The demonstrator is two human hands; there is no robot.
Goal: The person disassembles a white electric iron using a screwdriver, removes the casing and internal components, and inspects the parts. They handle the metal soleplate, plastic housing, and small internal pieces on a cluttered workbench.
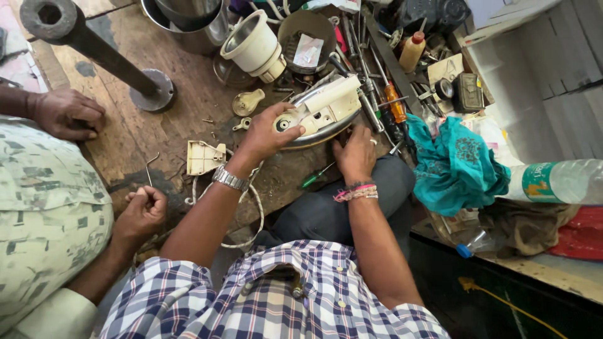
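A dismantled cream electric iron [323,107] lies on its metal soleplate on the worn wooden bench [135,135]. My left hand [267,132], a watch on its wrist, grips the iron's rear end from the left. My right hand [355,154], with thread bands at the wrist, rests fingers-down on the bench against the soleplate's near edge and holds nothing. A green-handled screwdriver [314,176] lies just left of that hand. A loose cream plastic cover [204,157] and a white cord [254,207] lie near my left forearm.
Another person sits at left, one hand [66,113] on the bench, the other [144,210] closed by the cord. A metal post with a round base [94,53], steel pots [188,22], a cream jug [251,44], tools [394,103], a teal cloth [458,163] and a plastic bottle [556,182] surround the iron.
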